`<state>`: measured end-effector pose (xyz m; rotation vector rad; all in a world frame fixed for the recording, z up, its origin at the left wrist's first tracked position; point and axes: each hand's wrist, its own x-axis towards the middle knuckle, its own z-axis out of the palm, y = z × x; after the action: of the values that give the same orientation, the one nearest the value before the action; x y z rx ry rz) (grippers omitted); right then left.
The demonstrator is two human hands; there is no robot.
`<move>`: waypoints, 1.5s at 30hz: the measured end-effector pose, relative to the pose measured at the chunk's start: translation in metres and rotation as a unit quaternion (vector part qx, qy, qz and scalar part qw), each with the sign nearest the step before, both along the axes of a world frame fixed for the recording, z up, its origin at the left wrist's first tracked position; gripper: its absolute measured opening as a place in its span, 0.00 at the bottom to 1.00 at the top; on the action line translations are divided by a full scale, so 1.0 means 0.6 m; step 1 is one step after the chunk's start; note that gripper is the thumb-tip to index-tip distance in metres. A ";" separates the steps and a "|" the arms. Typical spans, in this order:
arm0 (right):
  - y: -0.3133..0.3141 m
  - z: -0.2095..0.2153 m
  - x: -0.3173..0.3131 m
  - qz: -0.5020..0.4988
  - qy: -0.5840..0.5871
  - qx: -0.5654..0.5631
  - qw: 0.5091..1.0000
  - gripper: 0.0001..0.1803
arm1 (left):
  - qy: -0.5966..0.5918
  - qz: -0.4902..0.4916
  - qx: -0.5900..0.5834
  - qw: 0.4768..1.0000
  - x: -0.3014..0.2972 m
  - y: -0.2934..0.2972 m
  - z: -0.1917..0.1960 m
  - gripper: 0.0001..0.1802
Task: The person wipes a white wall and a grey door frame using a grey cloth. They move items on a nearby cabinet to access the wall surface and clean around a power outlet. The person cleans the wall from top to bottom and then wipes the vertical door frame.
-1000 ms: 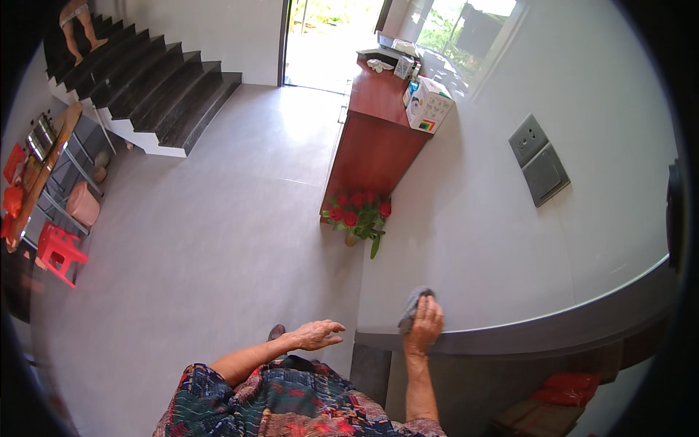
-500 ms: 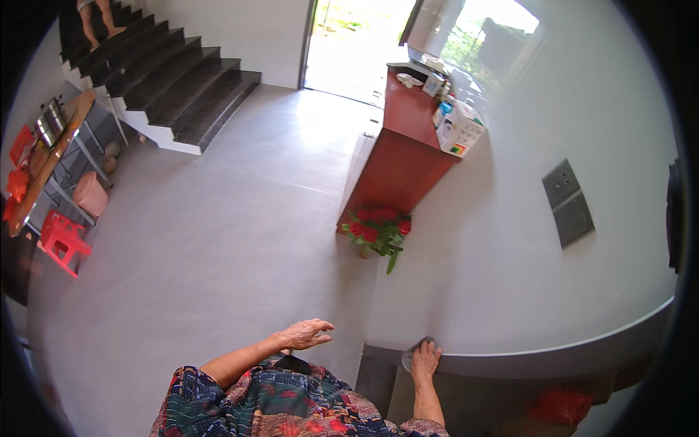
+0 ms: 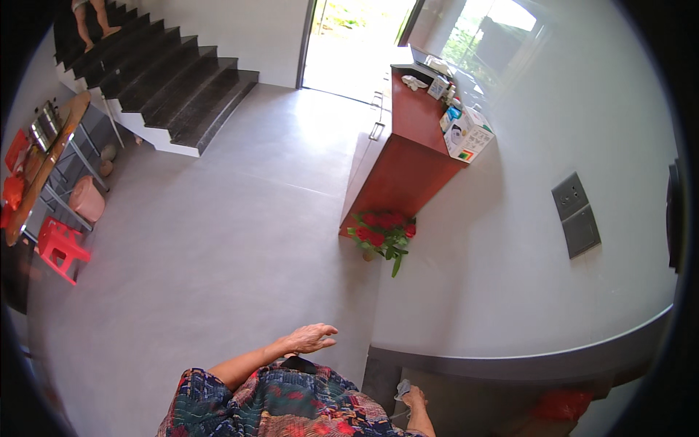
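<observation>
My left hand [image 3: 310,339] is held out in front of my body above the grey floor, palm down. Its fingers are stretched and it holds nothing. Low at the right, my right hand [image 3: 415,399] is closed on a small see-through whitish thing [image 3: 403,389], perhaps thin plastic or a cup; its kind cannot be made out. That hand is over the dark surface [image 3: 466,390] beside the wall, back from the wall's foot. The fingers of my right hand are partly hidden by the hand itself.
A red-brown cabinet [image 3: 408,178] stands against the right wall, with boxes on top and red flowers [image 3: 384,231] at its near end. Dark stairs [image 3: 175,102] with a person's bare legs [image 3: 86,25], a wooden table [image 3: 51,164] and a red stool [image 3: 62,249] are at left.
My right hand has drawn back toward my body from the wall-side edge, bringing the see-through thing along. My left hand has barely moved. The whole view has shifted slightly.
</observation>
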<state>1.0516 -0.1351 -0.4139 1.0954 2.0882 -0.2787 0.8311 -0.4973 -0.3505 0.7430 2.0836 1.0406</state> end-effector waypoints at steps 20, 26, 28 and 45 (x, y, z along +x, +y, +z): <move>-0.082 0.162 -0.463 -0.009 0.432 -0.300 0.850 0.11 | 0.078 -0.085 0.124 0.986 -0.010 0.047 0.098 0.36; -0.131 0.187 -0.531 -0.068 0.479 -0.335 0.809 0.13 | 0.001 -0.061 0.189 0.980 0.003 0.038 0.194 0.44; -0.154 0.189 -0.536 -0.132 0.479 -0.367 0.786 0.15 | 0.000 -0.036 0.200 0.979 0.011 0.034 0.199 0.44; -0.195 0.096 -0.573 0.109 0.519 -0.295 0.795 0.08 | 0.118 -0.152 0.248 0.949 0.036 0.057 0.208 0.43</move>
<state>0.7076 -0.2521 -0.3563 0.2626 2.6706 -1.5856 0.8524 -0.4630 -0.2258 1.4521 1.8206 1.3644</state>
